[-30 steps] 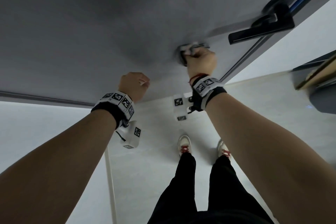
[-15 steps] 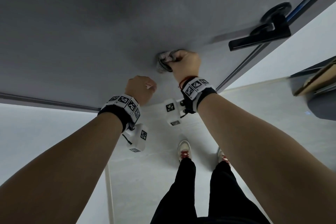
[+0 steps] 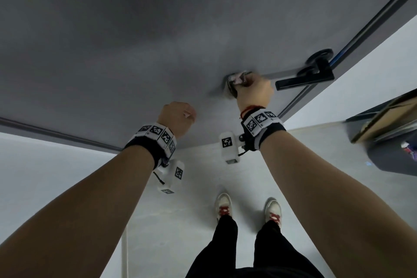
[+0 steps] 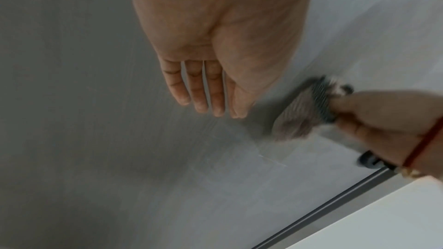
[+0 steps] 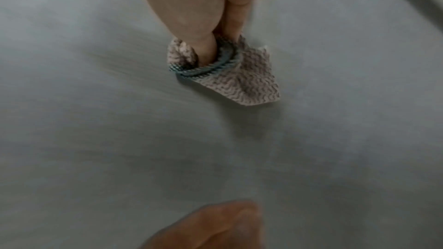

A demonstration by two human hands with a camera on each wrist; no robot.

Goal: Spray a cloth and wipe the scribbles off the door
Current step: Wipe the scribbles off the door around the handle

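Grey door (image 3: 158,40), wiping stage: my right hand (image 3: 253,92) grips the bunched cloth (image 5: 230,75) against the panel beside the black handle (image 3: 304,80); my left hand (image 4: 215,54) rests flat, fingers straight. Faint streaks (image 4: 261,156) remain; no scribbles visible.

Below you lies a pale floor (image 3: 180,221), and your two white shoes (image 3: 223,205) with red laces stand on it, side by side. Your legs are in black trousers (image 3: 225,250). At the right edge you see a dark grey piece of furniture (image 3: 392,156) with a flat brown board (image 3: 388,117) lying on top; what it is exactly, you cannot tell. A white wall (image 3: 361,63) rises at the right. A thin pale line (image 3: 124,255) runs along the floor at the left.
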